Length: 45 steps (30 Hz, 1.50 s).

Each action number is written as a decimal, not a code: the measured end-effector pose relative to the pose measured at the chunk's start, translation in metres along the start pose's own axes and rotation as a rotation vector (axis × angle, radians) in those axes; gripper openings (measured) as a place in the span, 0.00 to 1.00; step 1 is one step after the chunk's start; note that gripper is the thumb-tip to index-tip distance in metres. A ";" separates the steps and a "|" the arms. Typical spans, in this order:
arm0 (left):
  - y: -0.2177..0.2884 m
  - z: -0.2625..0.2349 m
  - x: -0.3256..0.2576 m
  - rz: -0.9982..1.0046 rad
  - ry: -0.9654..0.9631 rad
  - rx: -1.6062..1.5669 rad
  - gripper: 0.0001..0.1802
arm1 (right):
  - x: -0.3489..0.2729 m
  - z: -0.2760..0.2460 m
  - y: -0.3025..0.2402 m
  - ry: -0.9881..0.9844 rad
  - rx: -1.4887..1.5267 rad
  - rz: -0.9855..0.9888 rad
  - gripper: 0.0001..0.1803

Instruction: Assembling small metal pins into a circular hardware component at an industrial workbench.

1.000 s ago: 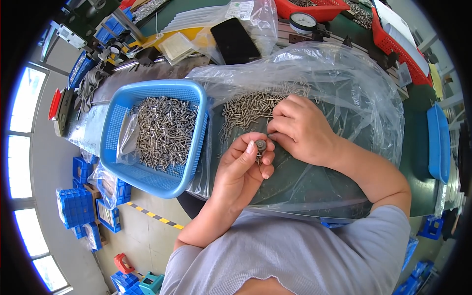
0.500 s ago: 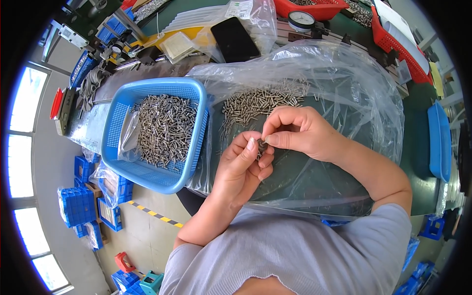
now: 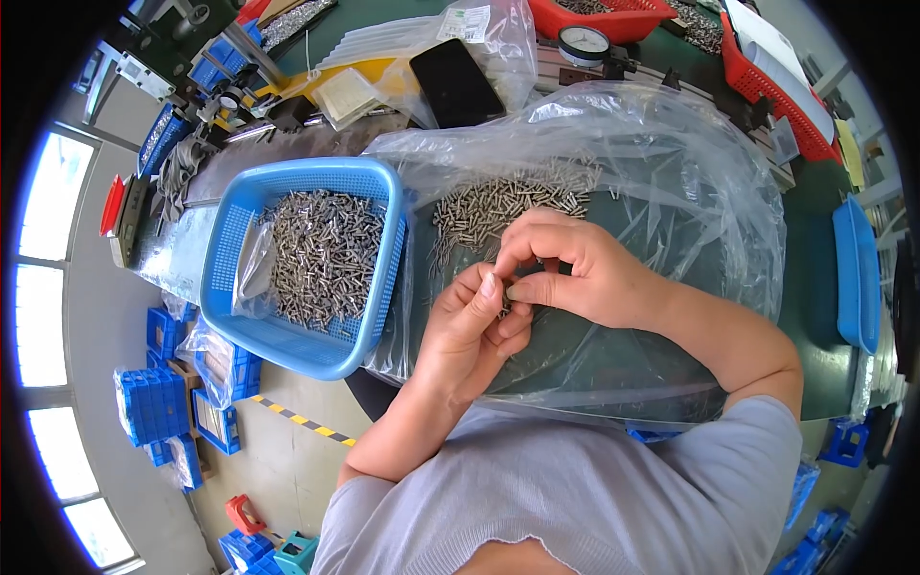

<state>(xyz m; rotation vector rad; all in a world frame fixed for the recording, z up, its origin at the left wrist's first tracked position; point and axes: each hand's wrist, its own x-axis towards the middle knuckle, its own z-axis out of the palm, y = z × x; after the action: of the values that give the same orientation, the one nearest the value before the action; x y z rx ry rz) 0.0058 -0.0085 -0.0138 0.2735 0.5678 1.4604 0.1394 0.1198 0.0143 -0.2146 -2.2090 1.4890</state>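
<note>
My left hand (image 3: 468,331), palm up with curled fingers, holds a few small metal pins (image 3: 506,307) between thumb and fingers. Right above them, my right hand (image 3: 580,273) is closed in a pinch against the left fingertips; what sits in that pinch is hidden. Just beyond both hands, a loose pile of small metal pins (image 3: 470,216) lies on a clear plastic bag (image 3: 671,192). To the left stands a blue plastic basket (image 3: 254,343) with a heap of similar pins (image 3: 326,254) and a folded clear bag (image 3: 254,273) inside.
A black phone (image 3: 456,84) lies on plastic packaging at the back. Near it are a round dial gauge (image 3: 583,42) and a red basket (image 3: 613,24). Another red basket (image 3: 776,91) and a blue tray (image 3: 856,278) stand at the right. Blue crates (image 3: 151,402) sit on the floor at left.
My right hand has shifted slightly left and down, its pinch now lower over the left fingers. The left hand stays nearly in place, still holding the pins.
</note>
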 end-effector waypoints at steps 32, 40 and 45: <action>0.001 0.002 -0.002 0.051 0.002 -0.070 0.09 | 0.000 -0.022 -0.001 0.058 -0.244 0.090 0.05; 0.001 0.005 -0.003 -0.007 -0.003 -0.032 0.10 | -0.003 -0.011 -0.012 -0.005 0.256 0.322 0.04; 0.000 0.006 -0.003 -0.009 0.004 -0.005 0.10 | -0.006 -0.011 -0.012 -0.011 0.162 0.274 0.04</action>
<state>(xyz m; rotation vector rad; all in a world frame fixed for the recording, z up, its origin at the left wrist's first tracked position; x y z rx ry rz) 0.0083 -0.0102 -0.0081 0.2642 0.5677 1.4534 0.1509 0.1221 0.0272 -0.4729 -2.1193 1.8077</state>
